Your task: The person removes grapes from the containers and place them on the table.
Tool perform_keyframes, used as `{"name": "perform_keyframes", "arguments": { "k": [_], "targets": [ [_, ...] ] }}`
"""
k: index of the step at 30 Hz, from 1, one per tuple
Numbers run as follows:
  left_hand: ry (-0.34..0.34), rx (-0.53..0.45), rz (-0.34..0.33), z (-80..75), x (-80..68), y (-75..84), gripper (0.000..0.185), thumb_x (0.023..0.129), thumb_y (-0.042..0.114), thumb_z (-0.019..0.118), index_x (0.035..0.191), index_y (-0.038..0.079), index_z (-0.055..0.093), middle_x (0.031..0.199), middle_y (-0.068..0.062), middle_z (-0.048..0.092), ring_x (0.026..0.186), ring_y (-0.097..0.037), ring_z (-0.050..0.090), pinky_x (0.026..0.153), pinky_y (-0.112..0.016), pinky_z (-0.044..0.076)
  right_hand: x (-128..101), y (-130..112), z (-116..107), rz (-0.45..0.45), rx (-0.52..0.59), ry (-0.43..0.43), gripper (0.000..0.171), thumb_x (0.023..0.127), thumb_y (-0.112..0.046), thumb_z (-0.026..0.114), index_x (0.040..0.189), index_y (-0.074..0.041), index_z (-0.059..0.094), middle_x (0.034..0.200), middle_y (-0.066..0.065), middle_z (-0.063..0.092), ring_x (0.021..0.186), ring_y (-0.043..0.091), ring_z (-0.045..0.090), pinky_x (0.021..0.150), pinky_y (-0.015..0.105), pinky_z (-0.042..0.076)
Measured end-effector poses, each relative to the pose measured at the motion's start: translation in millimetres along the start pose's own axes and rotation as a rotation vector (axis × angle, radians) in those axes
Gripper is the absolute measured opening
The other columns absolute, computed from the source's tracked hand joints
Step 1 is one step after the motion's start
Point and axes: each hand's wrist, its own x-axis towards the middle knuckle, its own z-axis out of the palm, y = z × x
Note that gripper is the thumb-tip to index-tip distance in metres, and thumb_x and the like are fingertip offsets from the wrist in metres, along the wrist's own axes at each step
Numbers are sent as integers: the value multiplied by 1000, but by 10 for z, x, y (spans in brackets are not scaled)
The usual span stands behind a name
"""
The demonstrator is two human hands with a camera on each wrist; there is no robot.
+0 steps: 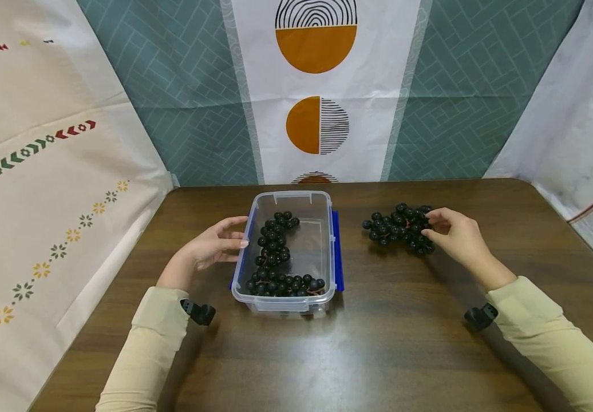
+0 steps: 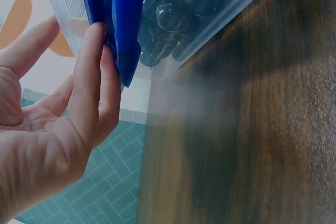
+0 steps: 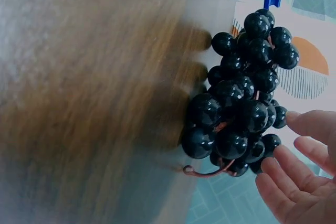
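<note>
Right hand at the right end of a bunch of dark grapes lying loose on the wooden table; fingertips touch or nearly touch the berries, fingers bent but not visibly closed round the bunch, so whether it is actually grasped cannot be told. In the right wrist view the bunch rests on the table with a curl of brown stem showing at its underside. Left hand relaxed and grasping nothing, fingers straight, fingertips resting against the left wall of a clear plastic container; the left wrist view shows them against a blue clip on that wall. Container stands left of the loose bunch, well apart from it, with a second blue clip on its right side. Inside lie more dark grapes, strung from the back toward the front wall. Both forearms in cream sleeves. Patterned cloth backdrop behind the table.
</note>
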Motion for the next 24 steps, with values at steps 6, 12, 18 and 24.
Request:
{"name": "perform_keyframes", "arguments": {
  "k": [6,12,18,24],
  "targets": [
    [-1,-2,-2,11,2,8,75,91,9,63,151,14,19,124,-19,45,93,-15,62,88,-43,53,-13,-80,-2,-44,-37,-5,36,86,-10,70,116,6,58,105,27,62,95,42,59,78,55,47],
    [11,-9,-4,15,10,-1,72,91,8,63,150,15,22,123,-16,46,93,-16,62,87,-43,53,-27,-158,5,-73,-71,-8,37,85,-12,71,115,5,60,106,26,61,94,41,58,77,55,46],
    [9,-11,2,10,7,-11,72,92,9,62,151,16,21,123,-15,47,93,-16,62,87,-42,53,-66,-222,30,-92,-86,-14,38,83,-11,72,116,4,60,108,23,62,91,37,58,73,51,47],
    [10,-6,-2,6,0,-5,73,92,9,62,151,15,20,123,-17,46,93,-15,61,88,-43,53,-95,-343,11,-108,-75,-39,41,84,-13,73,119,2,59,114,23,61,92,36,58,74,51,48]
  ]
}}
